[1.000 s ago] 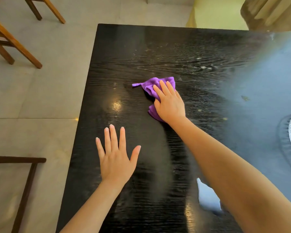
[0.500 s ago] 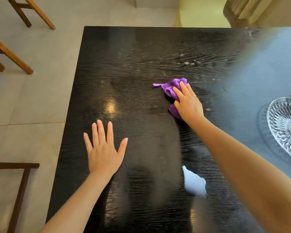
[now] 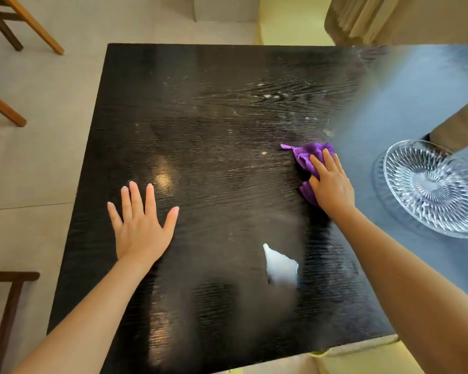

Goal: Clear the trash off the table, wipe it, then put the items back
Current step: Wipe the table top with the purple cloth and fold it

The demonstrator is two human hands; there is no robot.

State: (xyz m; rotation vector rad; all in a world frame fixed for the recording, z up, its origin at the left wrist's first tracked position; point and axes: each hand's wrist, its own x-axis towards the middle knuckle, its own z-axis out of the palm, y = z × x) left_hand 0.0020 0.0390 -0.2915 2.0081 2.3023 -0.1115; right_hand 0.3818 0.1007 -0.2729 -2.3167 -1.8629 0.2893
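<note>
Black wood-grain table (image 3: 214, 130) fills most of the view over a pale tiled floor (image 3: 38, 157), with a curtain (image 3: 362, 17) at 1 o'clock. Two hands are on the tabletop.

The left hand (image 3: 141, 228), at 8 o'clock, lies palm-down on the bare wood, its four fingers and thumb spread and straight, holding nothing. The right hand (image 3: 331, 184), at 3 o'clock, presses flat on one purple cloth (image 3: 305, 155), with its fingers straight and close together. The cloth lies bunched under the palm, and one corner sticks out toward 10 o'clock from the fingertips.

One cut-glass dish (image 3: 430, 187) sits on the table just right of that hand, apart from it. One pale wooden block (image 3: 459, 125) stands beyond the dish at 2 o'clock.

One white patch (image 3: 281, 265) shows on the table at 5 o'clock, between the forearms. Whether it is a scrap or a reflection I cannot tell.

Light specks dot the far wood near 12 o'clock. Chair parts show in three spots along the left edge, at 11, 10 and 8 o'clock.
</note>
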